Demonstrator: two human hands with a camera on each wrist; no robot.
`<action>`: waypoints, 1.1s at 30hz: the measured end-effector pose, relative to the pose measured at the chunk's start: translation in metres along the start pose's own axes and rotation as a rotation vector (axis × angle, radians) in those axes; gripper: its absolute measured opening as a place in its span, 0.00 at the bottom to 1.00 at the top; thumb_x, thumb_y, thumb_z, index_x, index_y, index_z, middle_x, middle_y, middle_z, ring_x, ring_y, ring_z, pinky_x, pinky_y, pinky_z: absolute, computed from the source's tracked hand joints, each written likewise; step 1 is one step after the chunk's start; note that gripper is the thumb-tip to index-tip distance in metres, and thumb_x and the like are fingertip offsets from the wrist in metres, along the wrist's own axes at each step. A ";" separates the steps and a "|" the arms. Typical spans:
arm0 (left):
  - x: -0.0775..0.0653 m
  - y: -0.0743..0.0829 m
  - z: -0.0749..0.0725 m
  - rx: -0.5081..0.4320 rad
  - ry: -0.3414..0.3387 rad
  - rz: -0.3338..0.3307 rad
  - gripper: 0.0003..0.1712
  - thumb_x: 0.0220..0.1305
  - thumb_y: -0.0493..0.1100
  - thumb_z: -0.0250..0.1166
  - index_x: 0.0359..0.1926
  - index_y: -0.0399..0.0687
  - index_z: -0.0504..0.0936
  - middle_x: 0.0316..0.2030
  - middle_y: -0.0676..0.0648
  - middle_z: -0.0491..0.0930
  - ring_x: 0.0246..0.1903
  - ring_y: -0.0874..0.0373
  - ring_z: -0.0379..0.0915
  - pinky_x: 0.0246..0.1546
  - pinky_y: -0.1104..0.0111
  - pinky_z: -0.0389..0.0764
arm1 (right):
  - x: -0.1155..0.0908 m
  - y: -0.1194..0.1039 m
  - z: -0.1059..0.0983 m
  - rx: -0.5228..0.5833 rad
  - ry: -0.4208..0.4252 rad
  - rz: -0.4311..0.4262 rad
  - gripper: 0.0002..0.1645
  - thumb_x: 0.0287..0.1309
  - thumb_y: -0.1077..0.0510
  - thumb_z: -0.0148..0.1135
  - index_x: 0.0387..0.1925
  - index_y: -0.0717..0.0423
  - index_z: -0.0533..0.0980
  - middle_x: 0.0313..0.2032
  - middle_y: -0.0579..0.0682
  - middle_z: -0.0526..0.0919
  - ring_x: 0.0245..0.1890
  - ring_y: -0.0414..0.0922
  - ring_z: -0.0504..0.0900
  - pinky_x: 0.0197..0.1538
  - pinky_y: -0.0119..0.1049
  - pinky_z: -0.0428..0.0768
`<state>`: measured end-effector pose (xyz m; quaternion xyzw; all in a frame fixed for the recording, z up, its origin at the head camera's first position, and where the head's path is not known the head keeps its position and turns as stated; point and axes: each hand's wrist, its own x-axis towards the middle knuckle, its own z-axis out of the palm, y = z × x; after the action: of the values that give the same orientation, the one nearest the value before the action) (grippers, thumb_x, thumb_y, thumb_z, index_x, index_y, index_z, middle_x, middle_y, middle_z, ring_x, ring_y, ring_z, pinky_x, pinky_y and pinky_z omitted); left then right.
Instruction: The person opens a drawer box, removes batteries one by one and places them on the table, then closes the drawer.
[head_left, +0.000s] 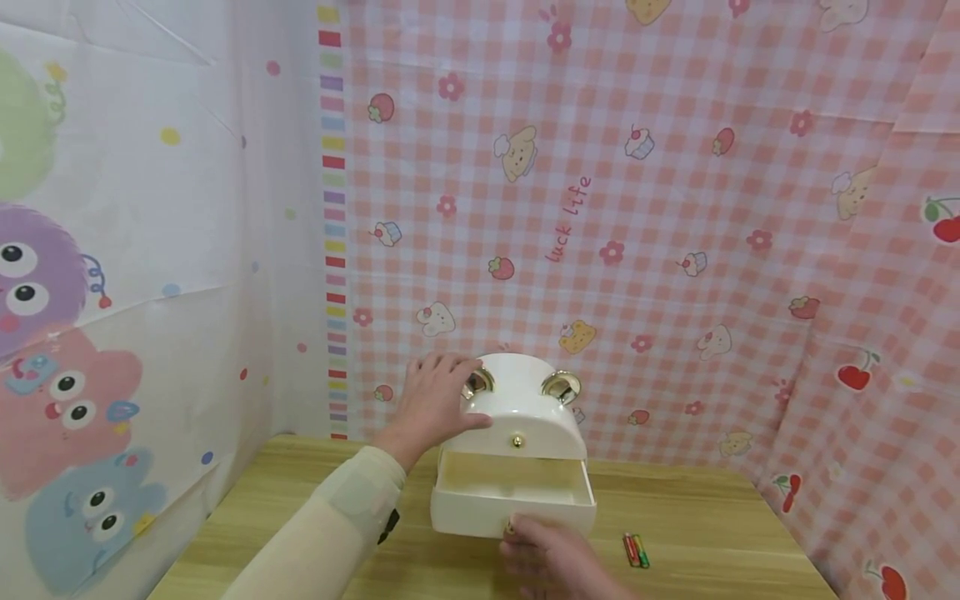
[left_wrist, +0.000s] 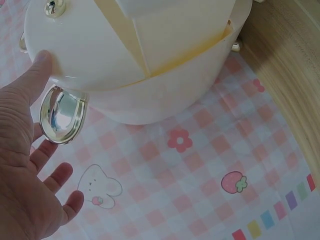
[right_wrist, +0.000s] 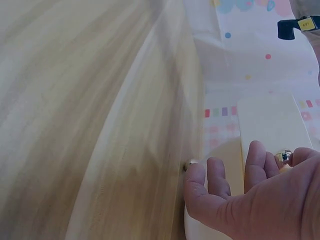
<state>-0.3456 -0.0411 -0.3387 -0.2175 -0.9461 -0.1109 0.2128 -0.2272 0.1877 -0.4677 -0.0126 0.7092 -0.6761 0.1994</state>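
Before pink checked cloth [head_left: 660, 208], at the wooden table's [head_left: 690, 508] far middle, stands a white box [head_left: 517, 377], drawer [head_left: 465, 515] open; your left hand [head_left: 437, 400], fingers spread, touches it beside its left gold ear [left_wrist: 63, 116]; your right hand [head_left: 553, 553], nearer, pinches the drawer knob [right_wrist: 282, 157].

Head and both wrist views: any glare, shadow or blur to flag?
Head: right hand looks slightly blurred; small glossy highlights on the white drawer chest. Left wrist: bright reflections on the gold ear-shaped ornament. Right wrist: soft, darker shading across parts of the wooden tabletop, no hard glare there.
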 end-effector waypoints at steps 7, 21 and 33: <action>-0.001 0.000 0.000 0.002 -0.004 -0.010 0.53 0.54 0.73 0.78 0.76 0.59 0.73 0.74 0.49 0.74 0.74 0.44 0.66 0.75 0.41 0.64 | -0.006 0.004 0.000 0.018 0.013 0.041 0.39 0.73 0.32 0.61 0.61 0.63 0.80 0.57 0.60 0.89 0.62 0.64 0.85 0.64 0.63 0.83; 0.001 0.000 0.000 0.016 -0.016 -0.018 0.53 0.55 0.73 0.77 0.77 0.60 0.72 0.74 0.50 0.74 0.75 0.45 0.66 0.75 0.43 0.65 | -0.015 0.009 0.007 0.059 0.028 0.062 0.36 0.73 0.37 0.64 0.59 0.66 0.81 0.53 0.59 0.91 0.63 0.65 0.85 0.67 0.59 0.83; 0.003 0.000 0.000 0.016 -0.019 -0.011 0.54 0.55 0.73 0.77 0.77 0.60 0.72 0.75 0.49 0.73 0.75 0.44 0.65 0.74 0.43 0.66 | -0.025 0.008 0.005 0.075 0.065 0.116 0.37 0.69 0.36 0.68 0.58 0.65 0.82 0.50 0.55 0.92 0.57 0.56 0.88 0.64 0.57 0.84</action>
<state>-0.3477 -0.0399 -0.3371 -0.2115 -0.9501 -0.1026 0.2051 -0.2009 0.1910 -0.4688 0.0581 0.6890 -0.6895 0.2154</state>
